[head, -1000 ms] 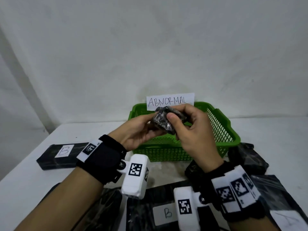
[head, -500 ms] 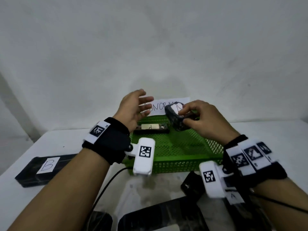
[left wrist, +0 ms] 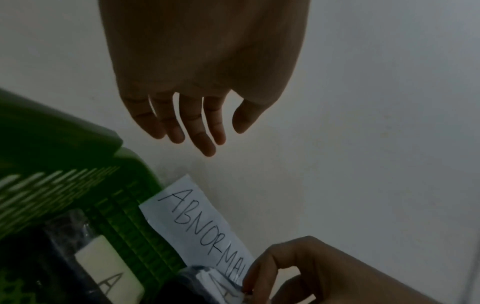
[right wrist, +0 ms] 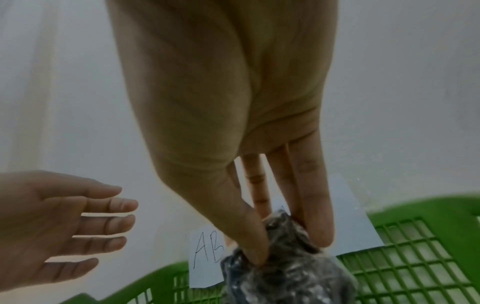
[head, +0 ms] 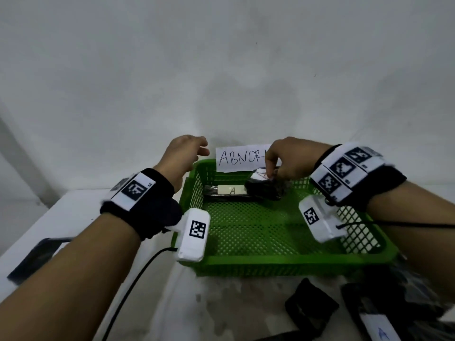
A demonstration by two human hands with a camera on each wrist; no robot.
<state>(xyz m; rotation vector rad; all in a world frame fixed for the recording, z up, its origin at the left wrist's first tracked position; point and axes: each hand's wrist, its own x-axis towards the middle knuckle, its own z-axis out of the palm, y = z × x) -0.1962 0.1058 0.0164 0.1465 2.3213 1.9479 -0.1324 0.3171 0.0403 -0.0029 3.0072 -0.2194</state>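
A green mesh basket point(head: 270, 263) stands against the wall with a paper sign reading ABNORMAL point(head: 240, 158) on its back rim. My right hand point(head: 273, 172) pinches a crumpled black plastic-wrapped packet point(head: 264, 190) with a white A label, low at the back of the basket; the right wrist view shows thumb and fingers point(right wrist: 318, 230) on the packet point(right wrist: 291, 273). Beside it lies a flat black packet with an A label point(head: 231, 190). My left hand point(head: 194, 150) hovers empty over the basket's back left corner, fingers point(left wrist: 197, 127) spread.
Black packets lie on the white table in front of the basket, one small point(head: 311, 307) and one labelled A point(head: 380, 328) at the right. Another dark packet point(head: 37, 258) sits at the far left. A black cable point(head: 138, 276) runs from my left wrist.
Both hands held the crumpled packet a second ago. The left hand let go and moved aside; the right hand carried the packet down into the back of the basket.
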